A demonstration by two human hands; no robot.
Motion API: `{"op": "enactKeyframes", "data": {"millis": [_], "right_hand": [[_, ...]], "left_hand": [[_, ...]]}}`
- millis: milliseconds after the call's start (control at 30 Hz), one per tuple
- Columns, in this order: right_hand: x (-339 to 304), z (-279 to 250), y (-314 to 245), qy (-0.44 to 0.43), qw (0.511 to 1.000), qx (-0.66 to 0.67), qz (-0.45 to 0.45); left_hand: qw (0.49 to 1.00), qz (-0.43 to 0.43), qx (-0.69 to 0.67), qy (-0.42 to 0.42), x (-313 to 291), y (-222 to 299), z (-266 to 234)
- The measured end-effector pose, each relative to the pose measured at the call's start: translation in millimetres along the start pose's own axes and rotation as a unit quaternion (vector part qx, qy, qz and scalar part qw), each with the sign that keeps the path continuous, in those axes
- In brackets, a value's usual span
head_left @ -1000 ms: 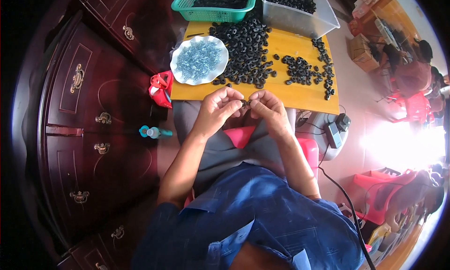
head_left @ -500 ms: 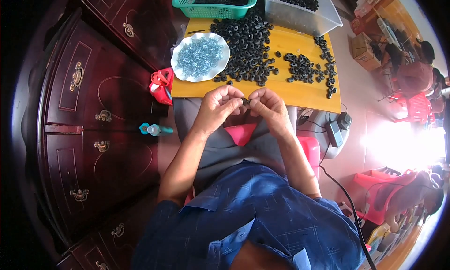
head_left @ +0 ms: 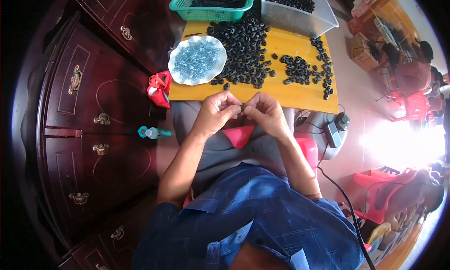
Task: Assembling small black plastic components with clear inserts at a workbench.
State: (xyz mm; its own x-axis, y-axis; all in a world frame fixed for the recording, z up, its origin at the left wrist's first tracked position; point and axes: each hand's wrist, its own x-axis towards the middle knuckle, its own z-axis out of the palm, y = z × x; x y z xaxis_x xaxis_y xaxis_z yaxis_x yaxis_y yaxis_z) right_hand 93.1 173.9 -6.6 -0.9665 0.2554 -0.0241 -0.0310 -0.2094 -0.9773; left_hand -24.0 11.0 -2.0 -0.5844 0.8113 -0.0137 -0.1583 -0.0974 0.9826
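Note:
My left hand (head_left: 217, 111) and my right hand (head_left: 265, 112) meet just off the near edge of the yellow table (head_left: 281, 96). Their thumbs and fingertips pinch a small black part (head_left: 243, 109), mostly hidden by the fingers. Beyond my hands, a big heap of small black ring-like parts (head_left: 241, 50) covers the middle of the tabletop. To its left is a white scalloped plate (head_left: 176, 74) full of small clear bluish pieces (head_left: 198, 59). A smaller group of black parts (head_left: 298, 69) lies to the right, with a strip of them along the right edge.
At the table's far side stand a green basket (head_left: 211, 14) and a clear plastic bin (head_left: 300, 24), both holding black parts. Dark red drawers (head_left: 103, 92) line the left. A black cable (head_left: 344, 190) runs down on the right. Other people (head_left: 412, 73) sit farther right.
Both hands have come slightly closer together, still pinching the small part. The whole view has shifted a little, with the table sitting slightly lower and to the left.

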Motion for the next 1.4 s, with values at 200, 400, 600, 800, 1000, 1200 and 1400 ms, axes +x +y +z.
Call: {"op": "enactKeyframes", "data": {"millis": [200, 400, 600, 800, 1000, 1200, 1400], "right_hand": [[3.5, 10.6, 0.1, 0.063, 0.984, -0.169, -0.019], [3.6, 7.4, -3.5, 0.063, 0.952, -0.298, -0.041], [6.5, -1.2, 6.9, 0.002, 0.993, -0.114, 0.012], [5.9, -2.7, 17.1, -0.017, 0.998, 0.043, 0.048], [8.4, 5.5, 12.5, -0.025, 0.992, 0.073, 0.096], [4.2, 7.6, 18.9, 0.008, 0.981, 0.142, 0.135], [2.1, 21.9, 22.1, 0.023, 0.953, 0.262, 0.15]], "left_hand": [[1.0, 0.007, -0.002, 0.022, 2.9, -13.7, -1.2], [0.998, 0.012, 0.048, 0.045, 4.1, -24.2, 2.1], [0.996, 0.019, 0.073, 0.047, 3.5, -22.3, 4.5], [0.997, 0.034, 0.066, 0.032, 3.6, -9.4, 4.7], [0.987, 0.07, 0.136, 0.051, 1.2, 0.1, 0.6], [0.97, 0.107, 0.209, 0.07, -4.2, 13.4, 10.5], [0.903, 0.173, 0.385, 0.081, -5.6, 13.4, 17.7]]}}
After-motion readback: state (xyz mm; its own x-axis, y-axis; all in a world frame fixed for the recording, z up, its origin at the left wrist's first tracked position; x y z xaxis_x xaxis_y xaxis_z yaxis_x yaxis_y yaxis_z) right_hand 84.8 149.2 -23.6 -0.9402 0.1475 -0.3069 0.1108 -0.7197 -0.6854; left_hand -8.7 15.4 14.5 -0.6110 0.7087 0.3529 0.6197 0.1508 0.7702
